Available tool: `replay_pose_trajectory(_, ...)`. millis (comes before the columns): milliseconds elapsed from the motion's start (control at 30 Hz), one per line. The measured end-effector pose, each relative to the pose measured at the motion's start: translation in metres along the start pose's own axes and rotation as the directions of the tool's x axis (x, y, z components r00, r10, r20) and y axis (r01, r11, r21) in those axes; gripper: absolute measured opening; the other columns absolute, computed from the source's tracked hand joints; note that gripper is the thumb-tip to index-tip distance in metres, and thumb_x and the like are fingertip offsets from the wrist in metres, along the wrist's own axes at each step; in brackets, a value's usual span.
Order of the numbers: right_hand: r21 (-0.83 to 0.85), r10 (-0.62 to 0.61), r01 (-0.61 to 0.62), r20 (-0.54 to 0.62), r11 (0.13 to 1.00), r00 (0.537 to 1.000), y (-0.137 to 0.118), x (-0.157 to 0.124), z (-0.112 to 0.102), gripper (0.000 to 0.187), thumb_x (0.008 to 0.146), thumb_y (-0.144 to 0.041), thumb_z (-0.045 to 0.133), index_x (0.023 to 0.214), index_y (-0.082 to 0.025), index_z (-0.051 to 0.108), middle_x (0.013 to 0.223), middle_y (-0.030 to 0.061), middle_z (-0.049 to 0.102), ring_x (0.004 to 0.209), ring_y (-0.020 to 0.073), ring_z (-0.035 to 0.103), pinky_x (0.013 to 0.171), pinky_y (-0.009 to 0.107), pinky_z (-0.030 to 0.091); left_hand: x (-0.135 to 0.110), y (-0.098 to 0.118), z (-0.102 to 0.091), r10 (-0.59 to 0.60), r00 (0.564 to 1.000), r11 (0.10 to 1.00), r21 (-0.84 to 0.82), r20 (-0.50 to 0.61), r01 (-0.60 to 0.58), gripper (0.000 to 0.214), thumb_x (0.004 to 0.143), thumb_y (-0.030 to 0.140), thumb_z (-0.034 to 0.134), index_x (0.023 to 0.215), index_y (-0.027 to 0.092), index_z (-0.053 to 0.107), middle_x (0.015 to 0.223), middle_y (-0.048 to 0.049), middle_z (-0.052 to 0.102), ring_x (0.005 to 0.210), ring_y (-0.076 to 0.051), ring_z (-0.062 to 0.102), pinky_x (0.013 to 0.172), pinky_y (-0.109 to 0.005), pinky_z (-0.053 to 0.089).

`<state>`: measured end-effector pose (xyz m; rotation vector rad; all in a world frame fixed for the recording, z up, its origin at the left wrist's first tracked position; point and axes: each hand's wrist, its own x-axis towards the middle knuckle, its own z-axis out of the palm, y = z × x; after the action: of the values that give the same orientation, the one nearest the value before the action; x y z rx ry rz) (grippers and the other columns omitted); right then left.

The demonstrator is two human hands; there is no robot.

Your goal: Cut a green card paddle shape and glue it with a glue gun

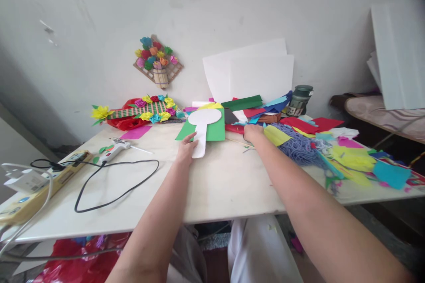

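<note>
One smooth white tabletop (215, 185). At 12 o'clock on it lies one flat green paper sheet (217, 131), under one white paper cutout, disc plus stem (203, 118). Long axis 12–6, disc end at 12. Left hand (186, 149) fingers loose, touching stem's 9 o'clock edge. Right hand (253, 132) at 3 o'clock, touching coloured paper scraps (299, 124); grip unclear.

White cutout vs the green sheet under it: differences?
The white cutout is a round disc with a long stem; the green sheet is plain and four-sided. The cutout lies on top, its stem overhanging the sheet's near edge. The left hand touches the cutout, not clearly the sheet. Both lie flat on the table.
</note>
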<state>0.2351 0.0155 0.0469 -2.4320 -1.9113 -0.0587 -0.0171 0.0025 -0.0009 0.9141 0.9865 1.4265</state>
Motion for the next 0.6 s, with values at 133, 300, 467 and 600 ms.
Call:
replay_pose_trajectory(133, 0.015, -0.006, 0.005, 0.056, 1.0, 0.998, 0.007, 0.007, -0.008, 0.042, 0.068, -0.018, 0.062, 0.109, -0.011, 0.061, 0.115, 0.0187, 0.058, 0.105, 0.0275, 0.056, 0.083, 0.037, 0.044, -0.002, 0.0, 0.001, 0.023, 0.999, 1.0, -0.014, 0.03, -0.023, 0.06, 0.054, 0.009, 0.066, 0.113, 0.01, 0.057, 0.054, 0.003, 0.056, 0.041, -0.01, 0.052, 0.041, -0.023, 0.042)
replay_pose_trajectory(300, 0.151, -0.02, -0.009, 0.19, 0.989, 0.982, 0.016, 0.013, -0.018, 0.03, 0.061, -0.019, 0.068, 0.089, -0.009, 0.066, 0.078, 0.0149, 0.068, 0.077, 0.0247, 0.065, 0.066, 0.031, 0.05, -0.003, -0.002, 0.001, 0.03, 0.996, 0.997, -0.074, 0.082, -0.024, 0.065, 0.052, 0.012, 0.069, 0.116, 0.012, 0.054, 0.06, 0.0011, 0.061, 0.043, -0.01, 0.053, 0.044, -0.023, 0.044)
replay_pose_trajectory(467, 0.478, -0.018, -0.057, 0.151, 0.877, 0.988, 0.014, -0.001, -0.022, 0.016, 0.063, -0.016, 0.068, 0.079, -0.012, 0.067, 0.055, 0.0082, 0.065, 0.051, 0.0183, 0.063, 0.045, 0.022, 0.046, -0.004, -0.001, 0.004, 0.013, 0.995, 0.991, -0.131, 0.097, 0.0, 0.063, 0.054, 0.008, 0.067, 0.115, 0.012, 0.054, 0.062, -0.0006, 0.063, 0.048, -0.012, 0.056, 0.048, -0.023, 0.046)
replay_pose_trajectory(600, 0.663, 0.039, -0.129, 0.149, 0.737, 0.988, 0.008, -0.013, -0.024, 0.027, 0.062, -0.003, 0.063, 0.087, -0.013, 0.067, 0.043, 0.0021, 0.059, 0.038, 0.0164, 0.057, 0.037, 0.021, 0.042, -0.005, 0.001, 0.005, -0.035, 0.997, 0.987, -0.155, 0.075, 0.046, 0.056, 0.058, 0.004, 0.062, 0.113, 0.012, 0.055, 0.063, -0.0018, 0.064, 0.049, -0.012, 0.057, 0.049, -0.023, 0.047)
